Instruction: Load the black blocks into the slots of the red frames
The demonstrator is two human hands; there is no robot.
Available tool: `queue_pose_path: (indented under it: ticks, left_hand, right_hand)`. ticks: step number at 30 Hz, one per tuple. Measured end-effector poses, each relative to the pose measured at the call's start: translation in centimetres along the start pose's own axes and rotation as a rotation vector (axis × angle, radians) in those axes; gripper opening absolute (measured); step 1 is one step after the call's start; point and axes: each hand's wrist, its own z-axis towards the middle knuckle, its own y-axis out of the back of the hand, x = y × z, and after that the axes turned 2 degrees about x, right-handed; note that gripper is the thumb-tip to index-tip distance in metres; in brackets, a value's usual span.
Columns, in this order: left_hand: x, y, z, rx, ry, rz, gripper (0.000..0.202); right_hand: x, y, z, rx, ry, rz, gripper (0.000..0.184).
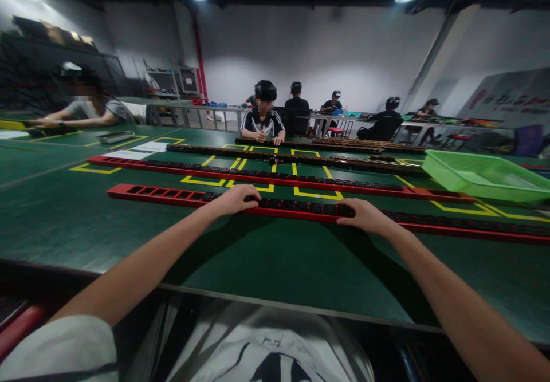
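A long red strip with a row of black sockets (301, 207) lies across the green table (266, 262) in front of me. My left hand (235, 199) rests on it left of centre, fingers curled over its far edge. My right hand (364, 215) grips the same strip further right, fingers closed on it. Both arms reach straight out over the table.
A second red socket strip (275, 177) lies parallel behind the first, with darker strips (301, 158) further back. A green plastic basket (485, 176) sits at the right. Yellow tape outlines (262, 186) mark the table. One person works opposite me, another at the left, several more behind.
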Motion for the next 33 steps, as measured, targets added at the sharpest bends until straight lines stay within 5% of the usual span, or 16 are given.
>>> queue_pose_path:
  ticks: [8,15,20,33]
  left_hand:
    - [-0.2,0.3,0.0,0.025,0.026,-0.020,0.017]
    - [-0.8,0.4,-0.3,0.044,0.017,0.017,0.024]
    - [-1.1,0.3,-0.3,0.045,0.003,0.065,0.029]
    - [-0.7,0.6,-0.4,0.087,0.038,0.116,0.032]
  right_hand:
    - [0.2,0.4,-0.1,0.049,-0.019,-0.024,0.055]
    - [-2.5,2.0,-1.1,0.183,-0.308,-0.232,0.066]
    - [-3.3,2.6,-1.6,0.155,-0.231,-0.235,0.051]
    - [2.0,-0.1,-0.2,-0.002,-0.042,-0.258,0.056]
